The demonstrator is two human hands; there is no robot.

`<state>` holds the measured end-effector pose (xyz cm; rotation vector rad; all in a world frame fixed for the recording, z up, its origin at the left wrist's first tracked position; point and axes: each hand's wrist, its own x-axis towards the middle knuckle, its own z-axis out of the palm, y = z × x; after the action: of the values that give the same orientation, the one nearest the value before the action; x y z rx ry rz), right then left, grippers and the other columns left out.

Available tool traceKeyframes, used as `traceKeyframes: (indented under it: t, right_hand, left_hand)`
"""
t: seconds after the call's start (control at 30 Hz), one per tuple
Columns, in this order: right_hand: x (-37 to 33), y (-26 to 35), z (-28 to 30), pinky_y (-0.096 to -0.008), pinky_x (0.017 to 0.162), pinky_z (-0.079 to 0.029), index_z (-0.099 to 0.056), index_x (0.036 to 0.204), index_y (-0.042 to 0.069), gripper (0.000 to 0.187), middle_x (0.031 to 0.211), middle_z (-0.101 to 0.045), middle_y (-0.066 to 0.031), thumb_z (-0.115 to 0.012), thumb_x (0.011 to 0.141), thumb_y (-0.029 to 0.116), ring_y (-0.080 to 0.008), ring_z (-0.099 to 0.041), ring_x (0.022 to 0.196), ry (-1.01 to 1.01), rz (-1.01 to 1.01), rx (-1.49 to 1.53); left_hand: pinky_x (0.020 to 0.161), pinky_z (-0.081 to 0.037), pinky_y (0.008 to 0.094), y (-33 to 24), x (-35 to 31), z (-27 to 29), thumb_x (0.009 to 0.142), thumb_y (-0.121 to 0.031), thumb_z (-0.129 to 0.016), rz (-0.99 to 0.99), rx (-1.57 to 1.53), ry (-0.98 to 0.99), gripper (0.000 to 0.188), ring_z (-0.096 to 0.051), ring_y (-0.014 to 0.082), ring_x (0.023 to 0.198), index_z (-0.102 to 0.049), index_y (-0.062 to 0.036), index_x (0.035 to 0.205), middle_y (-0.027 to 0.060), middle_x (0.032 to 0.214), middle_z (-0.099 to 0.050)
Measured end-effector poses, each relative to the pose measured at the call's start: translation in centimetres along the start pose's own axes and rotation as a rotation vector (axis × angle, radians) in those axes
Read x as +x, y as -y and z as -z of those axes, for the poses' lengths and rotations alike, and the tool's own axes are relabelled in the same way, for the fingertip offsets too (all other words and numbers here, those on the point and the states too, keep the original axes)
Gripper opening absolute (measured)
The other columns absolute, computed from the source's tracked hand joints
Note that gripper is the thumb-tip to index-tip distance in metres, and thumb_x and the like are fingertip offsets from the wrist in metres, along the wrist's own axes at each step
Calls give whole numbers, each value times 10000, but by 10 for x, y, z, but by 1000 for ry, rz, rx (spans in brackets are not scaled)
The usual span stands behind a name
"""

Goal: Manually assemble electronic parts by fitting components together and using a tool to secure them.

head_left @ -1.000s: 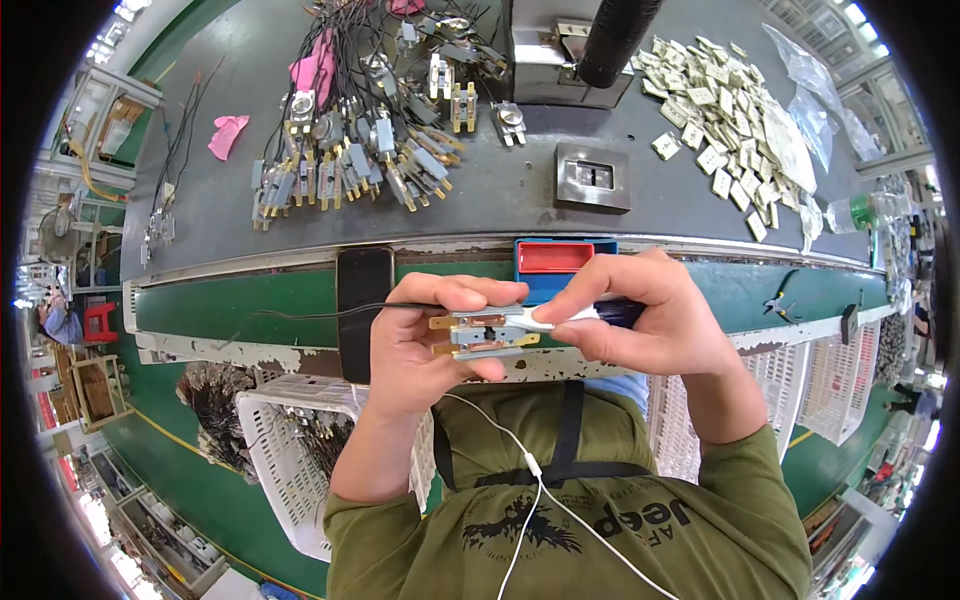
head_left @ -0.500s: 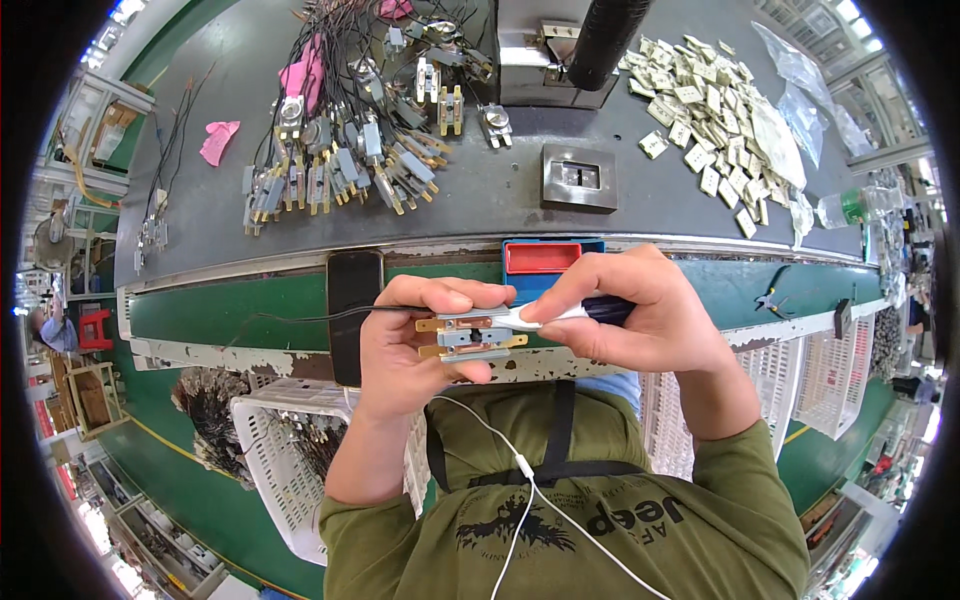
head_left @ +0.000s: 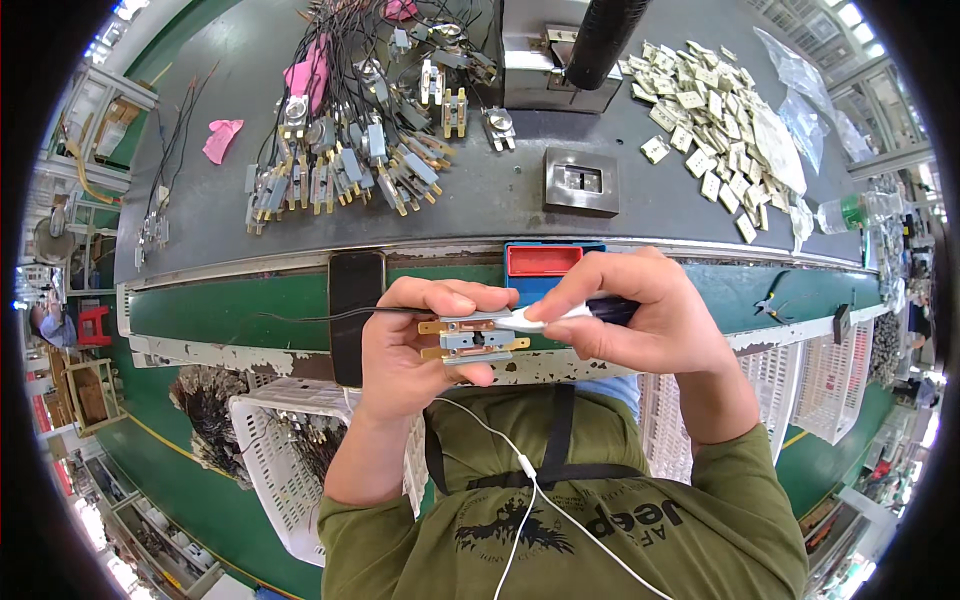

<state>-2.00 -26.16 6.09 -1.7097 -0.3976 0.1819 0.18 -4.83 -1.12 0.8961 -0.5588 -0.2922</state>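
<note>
Between the fingertips and thumb of my left hand (head_left: 396,345) is a grey electrical terminal part (head_left: 489,342) with brass-coloured tabs at both ends. A thin black wire runs from it to the left. My right hand (head_left: 655,315) pinches a white-tipped tool (head_left: 512,321) with a dark handle, whose exact kind I cannot make out. Its tip meets the upper right end of the grey part. Both hands are in front of my chest, over the bench's near edge.
Behind my hands lie a black phone (head_left: 357,300) and a red tray (head_left: 530,261). On the dark bench are a wired heap of similar parts (head_left: 345,165), a metal block fixture (head_left: 581,182), a press (head_left: 560,70) and a pile of cream pieces (head_left: 715,130). Pliers (head_left: 770,303) rest at right.
Both hands keep their grip, and the tool tip stays at the part's upper right end. The view has shifted very slightly; little else differs.
</note>
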Motion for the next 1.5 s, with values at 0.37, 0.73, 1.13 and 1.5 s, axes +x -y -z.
traceKeyframes:
  t: [0.37, 0.73, 1.13, 1.5]
  right_hand:
    - [1, -1, 1, -230, 543, -464, -653, 855, -2, 118, 736, -670, -75, -670, 739, 13, -114, -617, 580, -11, 58, -69]
    - [1, 3, 2, -235, 563, -470, -660, 858, 5, 124, 730, -672, -74, -668, 735, 21, -126, -630, 606, 16, 49, -129]
    - [1, 1, 2, -233, 548, -460, -661, 864, 8, 122, 734, -671, -74, -662, 742, 11, -124, -622, 587, 15, 68, -139]
    - [1, 2, 5, -237, 542, -462, -667, 860, 4, 117, 721, -666, -75, -666, 744, 21, -126, -625, 593, 16, 62, -137]
  left_hand:
    - [886, -501, 413, -1, 2, 0, 623, -14, -794, 29, -1, -13, 500, -570, 309, 1063, -486, -49, 1016, 215, 1076, -590]
    - [874, -508, 401, -5, 2, -4, 585, -228, -820, 63, 69, -70, 560, -595, 278, 1016, -488, -62, 1003, 142, 1036, -609]
    - [883, -502, 408, -3, 2, 0, 626, -4, -793, 25, 27, -5, 494, -572, 302, 1060, -500, -42, 1022, 216, 1082, -588]
    - [877, -506, 398, -4, 3, -2, 618, 2, -796, 37, 21, -27, 496, -576, 295, 1054, -505, -42, 1017, 214, 1085, -588]
